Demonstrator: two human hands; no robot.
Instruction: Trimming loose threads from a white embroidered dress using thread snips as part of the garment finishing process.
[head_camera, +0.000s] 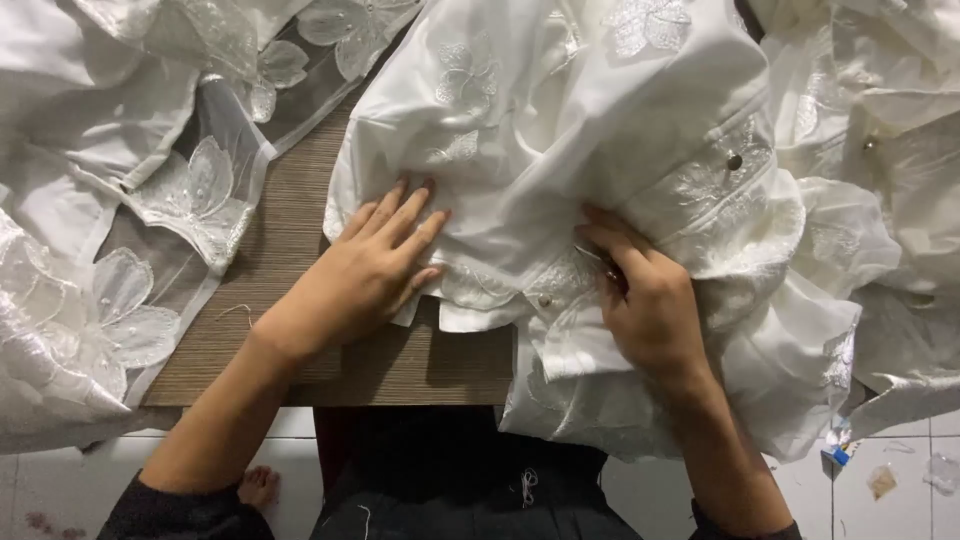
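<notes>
A white garment (600, 130) with embroidered flowers and small round buttons lies bunched across the far and right part of the wooden tabletop (300, 250), its lower folds hanging over the tabletop's near edge. Left of the garment, sheer white fabric with raised flower appliqués (180, 190) covers the tabletop's left side and spills off it. To the right of the garment lies more heaped white cloth (900, 150), touching it.

The left hand (375, 265) rests palm down on the garment's lower left edge, fingers (410, 215) stretched out flat and slightly spread, pressing the cloth against the tabletop. The right hand (650, 305) sits on the garment's middle, just right of the left hand and apart from it; its fingers (600, 240) are curled and drawn together, pinching a fold of the garment near a buttoned band. A small pearl-like button (545, 299) shows on the garment between the two hands, and a darker round one (735, 160) lies farther up on the embroidered band.

Below the garment, on the tiled floor (900, 480), a few small scraps (838, 452) lie near the hanging cloth.
</notes>
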